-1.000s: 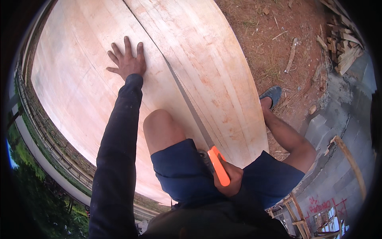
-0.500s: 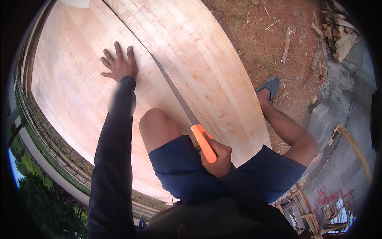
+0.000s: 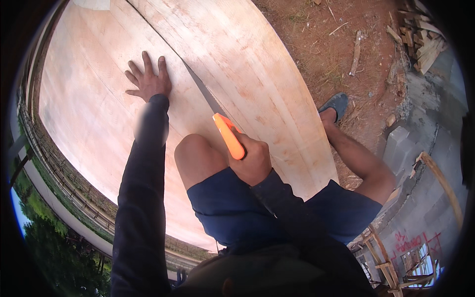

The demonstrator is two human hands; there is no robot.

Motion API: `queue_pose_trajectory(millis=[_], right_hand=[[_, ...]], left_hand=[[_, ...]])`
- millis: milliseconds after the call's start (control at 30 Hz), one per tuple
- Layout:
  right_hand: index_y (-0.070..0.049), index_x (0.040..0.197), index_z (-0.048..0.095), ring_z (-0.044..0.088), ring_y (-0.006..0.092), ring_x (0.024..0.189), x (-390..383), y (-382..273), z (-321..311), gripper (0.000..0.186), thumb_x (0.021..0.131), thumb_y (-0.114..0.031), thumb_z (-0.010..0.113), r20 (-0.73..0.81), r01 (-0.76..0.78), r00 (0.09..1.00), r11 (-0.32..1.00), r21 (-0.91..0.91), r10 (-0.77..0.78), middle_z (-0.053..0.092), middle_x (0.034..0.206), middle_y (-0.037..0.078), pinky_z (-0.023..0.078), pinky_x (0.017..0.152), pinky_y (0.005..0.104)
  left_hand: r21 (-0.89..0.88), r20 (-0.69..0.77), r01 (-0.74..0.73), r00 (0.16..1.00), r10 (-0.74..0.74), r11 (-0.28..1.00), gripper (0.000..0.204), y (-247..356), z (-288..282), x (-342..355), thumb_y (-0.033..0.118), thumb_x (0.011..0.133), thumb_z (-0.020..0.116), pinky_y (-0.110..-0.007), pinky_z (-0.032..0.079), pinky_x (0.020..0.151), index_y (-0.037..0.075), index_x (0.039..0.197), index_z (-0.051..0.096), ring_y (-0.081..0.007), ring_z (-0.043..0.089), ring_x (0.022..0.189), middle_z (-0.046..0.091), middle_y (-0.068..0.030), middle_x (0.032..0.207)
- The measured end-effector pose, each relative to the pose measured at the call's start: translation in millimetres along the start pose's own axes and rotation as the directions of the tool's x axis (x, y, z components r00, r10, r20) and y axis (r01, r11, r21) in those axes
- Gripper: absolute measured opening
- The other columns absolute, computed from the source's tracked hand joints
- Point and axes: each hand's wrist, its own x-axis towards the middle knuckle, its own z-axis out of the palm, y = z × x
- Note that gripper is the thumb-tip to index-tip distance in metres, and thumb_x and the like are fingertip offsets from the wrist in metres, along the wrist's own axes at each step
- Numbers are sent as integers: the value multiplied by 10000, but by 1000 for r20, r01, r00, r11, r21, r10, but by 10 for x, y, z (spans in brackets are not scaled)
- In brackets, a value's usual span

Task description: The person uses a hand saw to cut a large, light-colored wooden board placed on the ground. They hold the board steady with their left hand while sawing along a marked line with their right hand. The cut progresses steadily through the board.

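A large pale plywood sheet (image 3: 277,99) spreads beneath me, with a long dark cut running from its far edge toward me. My right hand (image 3: 251,157) is wrapped round the orange handle of a hand saw (image 3: 229,136). The grey blade (image 3: 203,89) sits in the near end of the cut, its far part sunk below the surface. Left of the cut, my left hand (image 3: 150,81) lies flat on the plywood with fingers spread. One bare knee (image 3: 197,157) rests on the sheet close to the saw handle.
My other foot, in a grey slipper (image 3: 336,106), stands on reddish dirt (image 3: 316,54) beyond the sheet's right edge. Scrap wood (image 3: 423,44) is piled at the far right, near grey concrete blocks (image 3: 396,146). Wooden framing (image 3: 383,267) shows at the lower right.
My right hand has pushed the saw forward and to the left along the cut, so less blade shows. My left hand stays in place.
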Motion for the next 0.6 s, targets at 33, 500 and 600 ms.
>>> queue_pose_trajectory(millis=[33,500,600], right_hand=[[-11,1218,664,696,347,691,-398,67,-182,420,802,-53,707,-13,42,999,999,3,-42,674,783,204,552,612,388],[75,931,653,558,297,511,674,-129,313,180,803,-50,633,-39,41,998,998,45,-39,572,619,210,467,548,361],[82,1063,682,655,161,594,-590,96,-142,292,781,32,623,-70,28,997,999,46,-25,634,652,138,510,567,295]], left_hand=[[7,-7,4,1000,-4,1000,697,-45,-15,-10,727,943,363,-754,14,1111,380,1545,313,-358,34,1532,130,-124,1658],[49,-27,-17,999,18,999,690,11,4,-11,728,947,341,-777,89,1097,392,1548,283,-369,72,1524,149,-119,1651],[101,-31,5,1000,-2,995,694,-118,-71,-24,734,944,335,-780,83,1096,395,1547,285,-367,71,1525,148,-115,1652]])
